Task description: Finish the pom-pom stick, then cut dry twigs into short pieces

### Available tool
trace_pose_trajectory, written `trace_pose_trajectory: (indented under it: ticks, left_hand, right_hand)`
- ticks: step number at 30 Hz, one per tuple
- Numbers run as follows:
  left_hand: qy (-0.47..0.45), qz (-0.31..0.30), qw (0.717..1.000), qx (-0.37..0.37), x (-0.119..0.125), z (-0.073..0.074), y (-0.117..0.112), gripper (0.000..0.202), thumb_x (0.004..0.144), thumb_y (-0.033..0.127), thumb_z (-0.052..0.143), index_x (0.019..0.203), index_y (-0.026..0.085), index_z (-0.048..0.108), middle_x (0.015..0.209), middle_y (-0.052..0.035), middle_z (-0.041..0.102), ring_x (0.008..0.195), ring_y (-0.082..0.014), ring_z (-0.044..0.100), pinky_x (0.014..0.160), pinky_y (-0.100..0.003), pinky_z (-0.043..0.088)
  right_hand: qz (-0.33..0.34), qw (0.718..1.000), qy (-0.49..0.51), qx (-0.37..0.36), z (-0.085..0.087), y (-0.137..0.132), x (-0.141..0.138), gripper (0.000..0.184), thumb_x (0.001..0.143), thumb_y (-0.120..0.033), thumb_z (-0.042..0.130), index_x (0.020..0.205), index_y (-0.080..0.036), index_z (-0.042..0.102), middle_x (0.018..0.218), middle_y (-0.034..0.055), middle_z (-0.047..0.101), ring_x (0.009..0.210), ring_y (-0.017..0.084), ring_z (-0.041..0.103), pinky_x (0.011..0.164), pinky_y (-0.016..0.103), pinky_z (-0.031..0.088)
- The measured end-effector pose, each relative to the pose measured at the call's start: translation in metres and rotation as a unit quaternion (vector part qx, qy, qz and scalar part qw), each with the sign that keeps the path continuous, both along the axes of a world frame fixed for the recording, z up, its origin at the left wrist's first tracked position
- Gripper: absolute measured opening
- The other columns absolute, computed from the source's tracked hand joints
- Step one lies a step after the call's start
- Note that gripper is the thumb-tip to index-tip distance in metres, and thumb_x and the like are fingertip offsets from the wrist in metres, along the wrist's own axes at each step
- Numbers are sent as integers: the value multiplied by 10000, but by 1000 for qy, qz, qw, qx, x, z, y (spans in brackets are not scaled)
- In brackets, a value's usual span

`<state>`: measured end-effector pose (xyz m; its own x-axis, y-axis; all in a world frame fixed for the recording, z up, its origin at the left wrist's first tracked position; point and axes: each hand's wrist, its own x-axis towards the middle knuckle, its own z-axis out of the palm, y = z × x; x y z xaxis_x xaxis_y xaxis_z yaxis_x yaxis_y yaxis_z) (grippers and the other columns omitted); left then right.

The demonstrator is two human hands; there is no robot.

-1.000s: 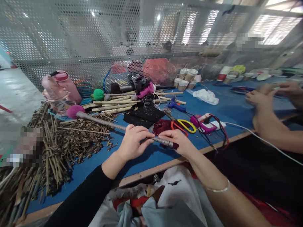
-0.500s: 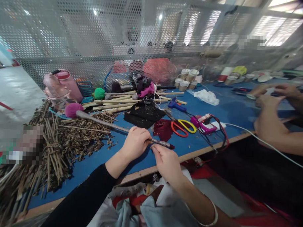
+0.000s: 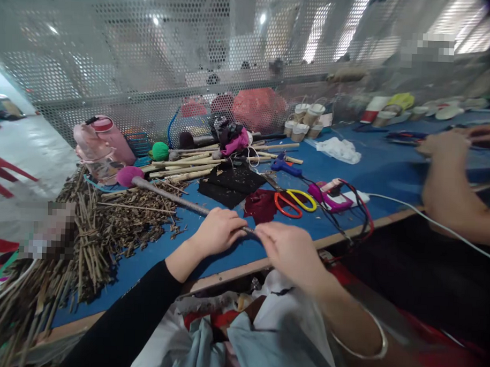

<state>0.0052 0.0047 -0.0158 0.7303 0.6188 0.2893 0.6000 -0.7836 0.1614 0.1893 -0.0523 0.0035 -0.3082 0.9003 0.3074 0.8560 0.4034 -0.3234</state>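
Observation:
A long stick wrapped in grey (image 3: 172, 196) lies slantwise over the blue table, with a fuzzy pink ball (image 3: 130, 176) on its far left end. My left hand (image 3: 221, 231) is closed around the stick near its right end. Just to the right, my right hand (image 3: 285, 246) pinches the stick's end between thumb and fingers; the tip is hidden under it. Beyond my hands lie a dark red cloth (image 3: 260, 206), a black cloth (image 3: 229, 186) and scissors (image 3: 296, 202) with red and yellow handles.
Dry twigs and leaves (image 3: 135, 222) cover the table's left side. Pale sticks (image 3: 189, 168), a green ball (image 3: 160, 151) and a pink bottle (image 3: 113, 141) stand behind. Right of the scissors are a blue glue gun (image 3: 286, 164) and a cabled power strip (image 3: 336, 198). A co-worker's arm (image 3: 446, 185) is at right.
My right hand has moved from below the stick up and right onto its end, covering the dark red tip. The pink ball has shifted slightly right. My left hand keeps its hold.

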Motion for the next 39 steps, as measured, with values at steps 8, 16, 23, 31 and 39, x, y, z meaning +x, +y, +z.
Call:
trace_pose_trajectory:
  ticks: [8, 16, 23, 31, 39]
  left_hand:
    - [-74, 14, 996, 47, -8, 15, -7, 322, 895, 444, 428, 894, 196, 634, 788, -36, 638, 757, -171, 559, 668, -321, 304]
    - [-95, 26, 994, 40, -6, 6, 0, 255, 903, 360, 452, 1035, 254, 644, 869, -21, 667, 793, -164, 569, 682, -323, 313]
    - [-80, -4, 997, 17, -10, 14, -5, 305, 903, 417, 420, 991, 230, 644, 828, -35, 652, 789, -170, 563, 672, -321, 303]
    - [-120, 22, 992, 32, -11, 16, -7, 297, 896, 404, 430, 979, 228, 655, 839, -39, 656, 783, -166, 565, 694, -333, 303]
    - [-84, 37, 995, 32, -7, 13, -6, 258, 897, 371, 451, 1023, 250, 642, 848, -26, 633, 804, -164, 557, 700, -332, 304]
  right_hand:
    - [26, 941, 293, -168, -23, 43, 13, 208, 755, -348, 607, 755, -163, 704, 676, 20, 701, 601, 170, 616, 567, 255, 449]
    - [-13, 994, 105, 36, -23, -15, -33, 275, 881, -219, 431, 818, -187, 697, 792, 63, 709, 735, 177, 630, 671, 260, 419]
    - [18, 992, 115, -49, 21, 26, 3, 189, 807, -269, 531, 753, -198, 698, 756, 31, 706, 687, 162, 612, 652, 258, 421]
    - [38, 932, 298, -204, -24, 23, -3, 268, 765, -392, 561, 769, -157, 689, 616, 12, 647, 547, 144, 547, 510, 247, 397]
    - [31, 999, 32, 3, 19, -12, -20, 306, 891, -246, 396, 740, -193, 656, 700, 42, 681, 649, 156, 591, 601, 244, 378]
